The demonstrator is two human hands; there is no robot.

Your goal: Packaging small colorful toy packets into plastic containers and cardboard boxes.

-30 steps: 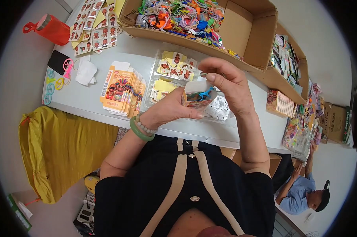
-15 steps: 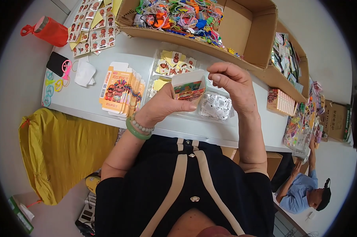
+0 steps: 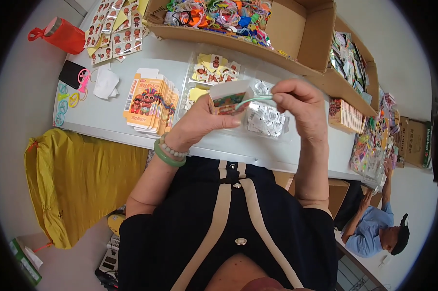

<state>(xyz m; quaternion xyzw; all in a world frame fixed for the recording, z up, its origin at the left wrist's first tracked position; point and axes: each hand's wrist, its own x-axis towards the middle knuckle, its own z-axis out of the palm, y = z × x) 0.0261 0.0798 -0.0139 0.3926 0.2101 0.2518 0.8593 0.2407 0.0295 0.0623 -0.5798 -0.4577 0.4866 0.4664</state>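
Observation:
My left hand (image 3: pixel 195 122) is closed around a small, colourfully printed carton (image 3: pixel 230 91) with its white flap raised. Between finger and thumb, my right hand (image 3: pixel 304 110) pinches a thin pale green cord (image 3: pixel 258 97), which runs across to the carton's mouth; its other end is hidden there. Below the cord lies a pile of white printed packets (image 3: pixel 267 120) in a clear tray (image 3: pixel 238 52). Cut sticker pieces (image 3: pixel 215 69) fill the tray's far section. Left of my left hand, flattened orange cartons (image 3: pixel 145 103) overlap in a stack.
A cardboard box (image 3: pixel 258 41) of colourful cords and trinkets stands at the back. Sticker sheets (image 3: pixel 115 31), a red bottle (image 3: pixel 66 36), a black phone (image 3: pixel 71 74) and a tissue (image 3: pixel 105 83) lie left. At right are filled cartons (image 3: pixel 346 116); a co-worker (image 3: pixel 369 230) sits beyond.
My right hand has moved a little right, away from the carton. The green cord now shows stretched between its fingers and the carton. My left hand keeps its hold on the carton.

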